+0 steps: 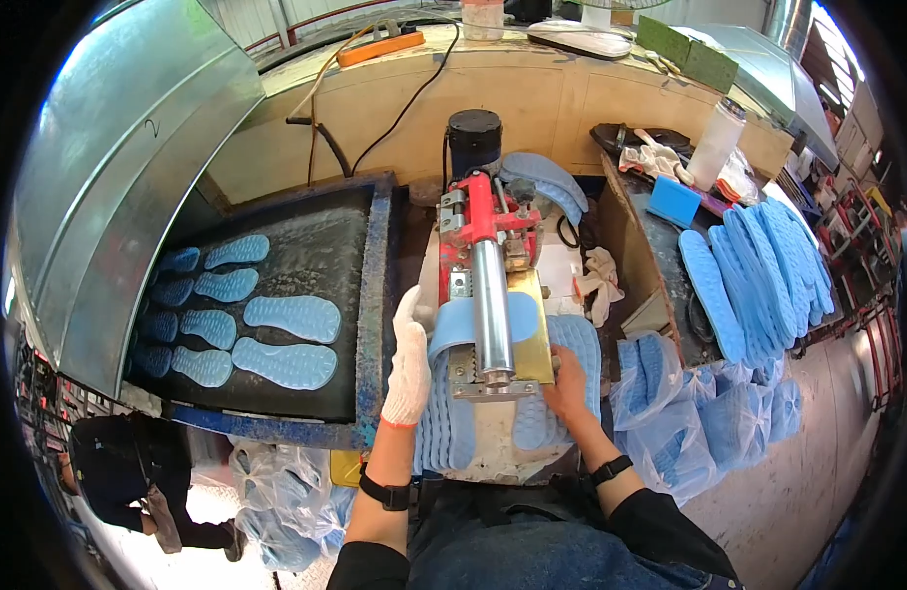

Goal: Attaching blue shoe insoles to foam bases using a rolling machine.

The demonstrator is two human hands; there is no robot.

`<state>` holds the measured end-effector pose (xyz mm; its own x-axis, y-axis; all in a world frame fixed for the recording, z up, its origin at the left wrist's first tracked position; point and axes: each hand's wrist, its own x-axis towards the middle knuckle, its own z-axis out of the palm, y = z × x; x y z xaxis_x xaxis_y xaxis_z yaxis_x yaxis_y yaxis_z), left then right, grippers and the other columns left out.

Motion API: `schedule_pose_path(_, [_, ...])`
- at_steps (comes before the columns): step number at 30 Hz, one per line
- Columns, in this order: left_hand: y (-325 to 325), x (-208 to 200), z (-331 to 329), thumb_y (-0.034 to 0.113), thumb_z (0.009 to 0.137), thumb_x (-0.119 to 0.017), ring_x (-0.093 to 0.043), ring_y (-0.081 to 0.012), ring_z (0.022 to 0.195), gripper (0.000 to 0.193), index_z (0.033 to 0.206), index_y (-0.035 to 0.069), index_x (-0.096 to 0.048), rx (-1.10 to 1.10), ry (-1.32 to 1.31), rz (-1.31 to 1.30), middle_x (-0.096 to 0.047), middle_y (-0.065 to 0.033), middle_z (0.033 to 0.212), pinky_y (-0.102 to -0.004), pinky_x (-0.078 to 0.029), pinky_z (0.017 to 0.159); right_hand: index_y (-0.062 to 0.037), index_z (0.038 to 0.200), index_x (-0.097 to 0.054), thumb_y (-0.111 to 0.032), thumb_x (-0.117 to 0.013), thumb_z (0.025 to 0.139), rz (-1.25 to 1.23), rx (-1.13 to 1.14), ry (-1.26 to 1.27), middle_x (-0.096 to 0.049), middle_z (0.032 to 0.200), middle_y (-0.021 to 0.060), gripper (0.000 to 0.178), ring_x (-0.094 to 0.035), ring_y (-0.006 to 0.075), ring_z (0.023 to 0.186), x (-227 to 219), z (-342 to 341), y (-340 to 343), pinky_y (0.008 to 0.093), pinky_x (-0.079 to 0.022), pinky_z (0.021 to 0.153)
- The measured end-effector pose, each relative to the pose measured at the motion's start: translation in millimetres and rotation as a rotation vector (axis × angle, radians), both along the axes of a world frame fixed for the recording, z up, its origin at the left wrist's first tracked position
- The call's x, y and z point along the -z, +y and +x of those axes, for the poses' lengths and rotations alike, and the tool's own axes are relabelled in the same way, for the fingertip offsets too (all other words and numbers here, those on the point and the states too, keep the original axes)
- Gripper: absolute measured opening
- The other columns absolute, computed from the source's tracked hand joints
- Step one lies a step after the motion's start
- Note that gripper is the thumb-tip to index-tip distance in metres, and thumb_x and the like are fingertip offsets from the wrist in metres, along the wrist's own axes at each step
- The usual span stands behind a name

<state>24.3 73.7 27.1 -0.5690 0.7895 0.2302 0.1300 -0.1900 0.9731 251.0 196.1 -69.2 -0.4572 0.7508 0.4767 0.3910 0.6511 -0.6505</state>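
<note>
Shows curved light-blue sole under silver-metal roller, beside straight-fingered white-gloved left hand; cannot tell grip of bare right hand.

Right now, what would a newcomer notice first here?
Probably the red machine at center, its shiny roller above a curved blue piece, between a gloved left hand and a bare right hand. Blue soles lie in rows on the dark bed at left; piled soles crowd the bench at right.
</note>
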Motion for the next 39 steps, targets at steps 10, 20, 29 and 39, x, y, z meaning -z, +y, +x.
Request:
schedule_pose_path(10, [-43.6,-1.0,30.6,0.050,0.104,-0.030,-0.044,-0.0209,0.130,0.062,0.144,0.004,-0.039,0.009,-0.632,-0.016,-0.047,-0.0098,0.142,-0.0362,-0.033,0.111,-0.0031,0.112,-0.059,0.000,-0.056,0.079,-0.108,0.017,-0.145,-0.062,0.098,0.0183,0.033,-0.058,0.0397,0.093,-2.5,-6.8,-8.5,0.0451,-0.048,0.079])
schedule_pose_path(20, [-72.0,-34.2,-7.5,0.045,0.103,-0.039,-0.058,-0.0193,0.112,0.050,0.136,0.009,-0.050,-0.052,-1.143,0.180,-0.060,-0.0053,0.126,-0.0371,-0.046,0.099,-0.0024,0.124,-0.058,-0.030,-0.065,0.088,-0.291,-0.490,-0.414,-0.057,0.126,0.0233,0.046,-0.046,0.0466,0.121,47.8,-48.3,-42.3,0.0554,-0.032,0.105])
schedule_pose_path(29, [-6.7,-18.3,-210.2,0.049,0.098,-0.044,-0.053,-0.0304,0.119,0.052,0.127,0.007,-0.052,-0.227,-1.196,0.465,-0.057,-0.0108,0.128,-0.0477,-0.042,0.104,0.0040,0.136,-0.043,-0.024,-0.080,0.078,-0.867,-0.380,-0.215,-0.052,0.127,0.0170,0.074,-0.049,0.0294,0.117,9.5,-61.9,-58.5,0.0397,-0.040,0.100])
schedule_pose_path(39, [1.4,13.0,-297.2,0.051,0.097,-0.044,-0.043,-0.0385,0.132,0.065,0.143,0.005,-0.039,-0.452,-1.151,0.390,-0.041,-0.0160,0.147,-0.0579,-0.035,0.107,-0.0098,0.123,-0.054,-0.016,-0.064,0.091,-0.847,-0.297,0.043,-0.057,0.112,0.0007,0.034,-0.055,0.0137,0.098,81.0,-6.5,-20.0,0.0323,-0.047,0.082])
